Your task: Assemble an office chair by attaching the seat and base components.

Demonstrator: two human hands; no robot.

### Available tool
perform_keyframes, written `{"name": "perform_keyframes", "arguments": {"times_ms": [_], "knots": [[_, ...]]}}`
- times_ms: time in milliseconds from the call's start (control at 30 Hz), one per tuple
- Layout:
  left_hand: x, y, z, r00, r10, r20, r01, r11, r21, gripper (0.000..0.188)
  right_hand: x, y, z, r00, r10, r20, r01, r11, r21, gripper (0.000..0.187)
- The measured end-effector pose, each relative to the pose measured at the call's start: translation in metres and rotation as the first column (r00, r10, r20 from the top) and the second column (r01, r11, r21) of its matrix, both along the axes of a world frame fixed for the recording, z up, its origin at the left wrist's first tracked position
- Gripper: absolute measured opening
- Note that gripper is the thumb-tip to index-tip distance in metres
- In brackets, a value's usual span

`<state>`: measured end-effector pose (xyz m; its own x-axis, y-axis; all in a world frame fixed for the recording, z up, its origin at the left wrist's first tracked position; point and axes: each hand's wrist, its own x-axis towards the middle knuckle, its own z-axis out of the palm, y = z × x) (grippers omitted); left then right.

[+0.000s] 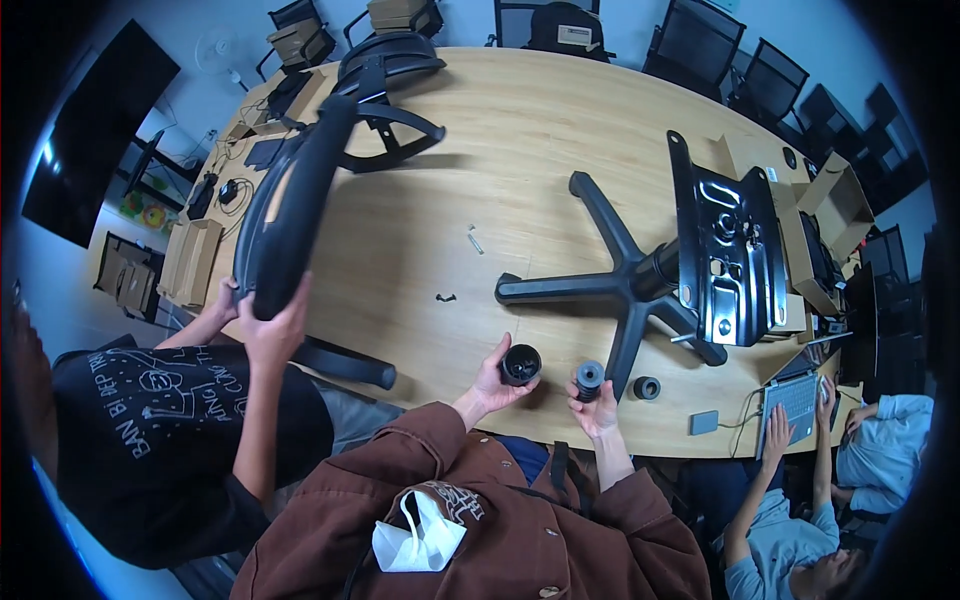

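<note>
My left hand (495, 378) grips a black round cup-like part (521, 366), its open hollow end facing up. In my right hand (597, 410) is a small stepped cylinder (589, 378), grey and black, held upright by the fingers. The two parts are apart, both near the front edge of the table. Beside my right hand a black ring-shaped part (647, 387) rests on the table. Just beyond lies a black five-legged chair base (625, 280), tipped over, with a black metal seat plate (727, 250) at its column end.
On the left, a person (270, 330) holds a black chair seat or back (300, 210). Small screws (446, 297) and a small clear packet (475, 240) lie mid-table. Armrest parts (390, 140) lie farther off. At right are an open carton (835, 205) and someone typing on a laptop (795, 405).
</note>
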<state>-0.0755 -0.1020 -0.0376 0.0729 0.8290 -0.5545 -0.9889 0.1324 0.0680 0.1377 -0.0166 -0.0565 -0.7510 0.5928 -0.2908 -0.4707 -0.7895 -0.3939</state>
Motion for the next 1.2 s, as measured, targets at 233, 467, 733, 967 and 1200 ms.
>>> {"name": "perform_keyframes", "arguments": {"times_ms": [233, 467, 733, 967, 1200], "knots": [[-0.010, -0.009, -0.008, 0.999, -0.031, -0.020, 0.034, 0.993, 0.110, 0.047, -0.022, 0.001, -0.024, 0.971, 0.021, 0.237, -0.033, 0.998, 0.047, 0.042], [0.001, -0.017, 0.007, 0.914, -0.267, -0.305, 0.238, 0.963, -0.128, 0.031, -0.040, -0.004, -0.029, 0.928, -0.052, 0.370, -0.003, 0.989, 0.148, 0.037], [0.002, -0.016, 0.029, 0.590, -0.347, -0.729, 0.350, 0.923, -0.157, 0.021, -0.047, -0.004, -0.015, 0.916, 0.079, 0.393, -0.161, 0.970, 0.182, 0.028], [-0.004, -0.026, 0.013, 0.736, -0.284, -0.615, 0.287, 0.953, -0.097, 0.017, -0.050, 0.001, -0.012, 0.895, 0.075, 0.439, -0.189, 0.957, 0.221, 0.030], [-0.016, -0.032, 0.025, 0.871, -0.171, -0.460, 0.176, 0.984, -0.031, 0.019, -0.065, 0.018, -0.002, 0.674, -0.172, 0.718, -0.390, 0.742, 0.545, 0.042]]}}
